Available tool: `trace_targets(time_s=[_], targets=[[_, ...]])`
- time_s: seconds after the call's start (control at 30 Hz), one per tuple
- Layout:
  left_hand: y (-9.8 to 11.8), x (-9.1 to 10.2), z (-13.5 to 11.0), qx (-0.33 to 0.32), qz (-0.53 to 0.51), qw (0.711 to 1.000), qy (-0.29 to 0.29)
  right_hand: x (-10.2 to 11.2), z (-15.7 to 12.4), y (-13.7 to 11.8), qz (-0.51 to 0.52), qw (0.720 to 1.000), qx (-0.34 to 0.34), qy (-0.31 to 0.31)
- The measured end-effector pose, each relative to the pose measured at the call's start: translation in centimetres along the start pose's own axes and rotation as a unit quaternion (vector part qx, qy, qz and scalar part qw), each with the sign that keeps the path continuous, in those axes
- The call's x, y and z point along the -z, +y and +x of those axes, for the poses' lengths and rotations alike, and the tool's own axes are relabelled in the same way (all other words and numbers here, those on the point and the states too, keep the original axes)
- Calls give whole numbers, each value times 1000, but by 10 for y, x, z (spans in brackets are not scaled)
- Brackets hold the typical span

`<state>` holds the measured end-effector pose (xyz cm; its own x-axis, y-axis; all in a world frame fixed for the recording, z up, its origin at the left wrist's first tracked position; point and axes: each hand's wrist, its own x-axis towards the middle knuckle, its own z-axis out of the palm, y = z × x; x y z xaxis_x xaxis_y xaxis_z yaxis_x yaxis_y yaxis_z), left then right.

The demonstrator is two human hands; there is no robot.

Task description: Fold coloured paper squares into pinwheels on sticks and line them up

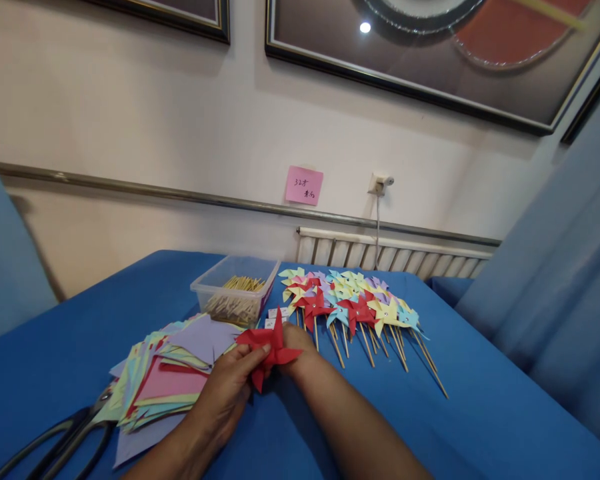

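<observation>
A folded red paper pinwheel (273, 347) sits in the grip of my left hand (235, 380), whose thumb presses near its middle. No stick shows on this pinwheel. My right hand (299, 341) reaches behind it, close to some small white printed boxes or cards (277, 316). Its fingers are hidden by the paper and the wrist, so I cannot tell what they touch. Left of my hands lies a pile of coloured paper squares (173, 383), with cut slits visible in some corners. Black-handled scissors (87, 420) rest against the pile's near left side.
A clear plastic box (205, 290) of thin wooden sticks (237, 297) stands behind the paper pile. Several finished pinwheels on sticks (363, 310) lie to the right on the blue tablecloth (430, 427). Beyond the table are a radiator (337, 250) and a wall rail (205, 200).
</observation>
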<state>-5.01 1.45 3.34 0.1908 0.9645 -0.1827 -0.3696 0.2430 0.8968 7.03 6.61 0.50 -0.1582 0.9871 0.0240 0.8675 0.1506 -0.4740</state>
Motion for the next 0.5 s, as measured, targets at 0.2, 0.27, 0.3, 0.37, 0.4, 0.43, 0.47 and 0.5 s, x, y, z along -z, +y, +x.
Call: trace_targets(time_s=[0.2, 0.27, 0.3, 0.37, 0.4, 0.43, 0.47, 0.5], targets=[[0, 1, 0, -3, 2, 1000, -8, -4, 0, -5, -65, 998, 26, -10], [1, 2, 0, -4, 3, 1000, -19, -3, -1, -5, -74, 997, 38, -10], [0, 2, 1, -5, 3, 1000, -25, -3, -2, -4, -76, 996, 43, -8], [0, 3, 2, -8, 0, 1000, -30, -3, -4, -2, -75, 996, 49, -3], [-1, 3, 3, -8, -3, 999, -31, -3, -4, -1, -74, 996, 51, -1], [-2, 4, 3, -8, -7, 999, -30, -3, -4, 1, -71, 996, 53, 0], [-2, 5, 4, -8, -9, 1000, -27, -3, -4, 2, -67, 996, 54, 0], [-2, 5, 4, -8, -11, 1000, -22, -3, -3, 3, -64, 997, 53, 1]])
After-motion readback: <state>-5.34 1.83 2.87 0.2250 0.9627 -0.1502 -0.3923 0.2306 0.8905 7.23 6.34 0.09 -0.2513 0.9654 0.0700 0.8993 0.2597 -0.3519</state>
